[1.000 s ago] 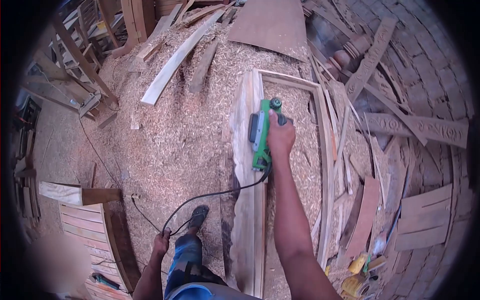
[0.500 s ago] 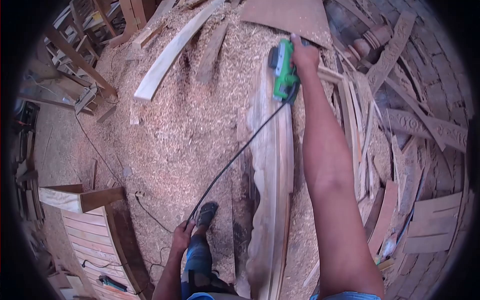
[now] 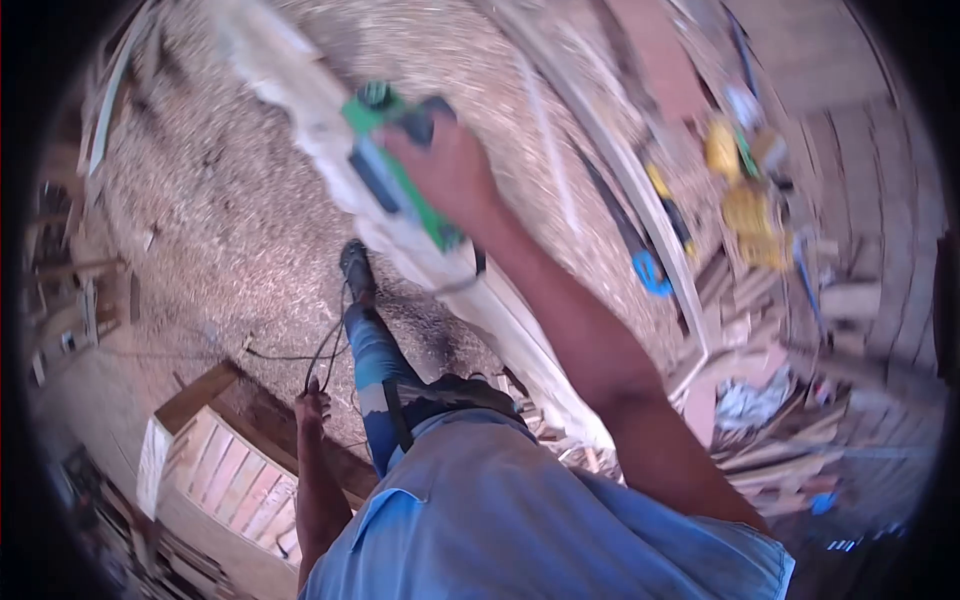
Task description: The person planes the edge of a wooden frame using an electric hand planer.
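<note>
My right hand is wrapped round the handle of a green electric planer. The planer lies over a long pale board with a wavy, scalloped left edge, which runs diagonally from the upper left towards my body. Motion blur hides whether the planer's sole touches the wood. Low on the left, my left hand is closed on a dark power cable, which loops up beside my leg. Part of the cable also shows behind the planer, across the board.
Wood shavings cover the ground. At lower left stands a slatted wooden piece. To the right lie a handsaw with a blue handle, a long curved strip of wood, yellow items and scrap wood.
The planer and my right hand have come back along the board, nearer my body. My view has turned and tilted down; the left hand still grips the cable, which now hangs in a loop.
</note>
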The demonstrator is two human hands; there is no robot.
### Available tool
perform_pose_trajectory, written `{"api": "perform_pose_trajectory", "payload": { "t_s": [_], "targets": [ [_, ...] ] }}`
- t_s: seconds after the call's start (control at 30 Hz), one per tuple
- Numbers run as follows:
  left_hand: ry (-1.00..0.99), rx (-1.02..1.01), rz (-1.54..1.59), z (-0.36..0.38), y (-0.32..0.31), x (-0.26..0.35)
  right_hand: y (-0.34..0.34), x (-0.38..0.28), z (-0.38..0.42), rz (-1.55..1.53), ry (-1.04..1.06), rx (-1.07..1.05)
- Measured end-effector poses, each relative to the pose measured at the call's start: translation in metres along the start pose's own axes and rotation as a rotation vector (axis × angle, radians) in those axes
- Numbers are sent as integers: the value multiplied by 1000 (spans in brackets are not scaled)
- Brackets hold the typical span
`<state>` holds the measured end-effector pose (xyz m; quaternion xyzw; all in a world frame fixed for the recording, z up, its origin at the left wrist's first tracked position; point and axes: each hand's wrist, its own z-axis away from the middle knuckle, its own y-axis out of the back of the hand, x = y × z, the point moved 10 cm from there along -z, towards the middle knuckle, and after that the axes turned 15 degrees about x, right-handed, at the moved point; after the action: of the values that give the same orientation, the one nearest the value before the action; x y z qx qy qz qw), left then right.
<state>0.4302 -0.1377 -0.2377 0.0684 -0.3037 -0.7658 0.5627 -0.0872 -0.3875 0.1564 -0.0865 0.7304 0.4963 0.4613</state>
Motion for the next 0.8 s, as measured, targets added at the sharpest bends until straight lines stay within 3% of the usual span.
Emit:
{"api": "perform_pose_trajectory", "payload": {
  "t_s": [0.03,0.07,0.23,0.33,0.43,0.47,0.53,0.67,0.8],
  "targets": [
    [-20,15,-27,11,0,-8,31,31,50,46,-140,-97],
    [-25,-17,-44,25,-6,-18,64,62,100,86,-69,6],
    [-14,-186,-243,109,-63,-86,224,177,321,174,-260,115],
    [-856,-381,-822,66,-139,-107,293,241,425,187,-333,178],
    [-840,-8,-1017,213,-142,-54,360,297,510,205,-397,164],
    [-949,-80,-983,227,-149,-51,377,317,536,221,-381,163],
    [-1165,-232,-907,254,-164,-46,415,341,575,235,-341,220],
    [-1021,-316,-960,288,-172,-64,447,364,599,173,-365,188],
    [-1046,-117,-988,311,-146,-73,433,351,564,157,-329,124]
  ]
}}
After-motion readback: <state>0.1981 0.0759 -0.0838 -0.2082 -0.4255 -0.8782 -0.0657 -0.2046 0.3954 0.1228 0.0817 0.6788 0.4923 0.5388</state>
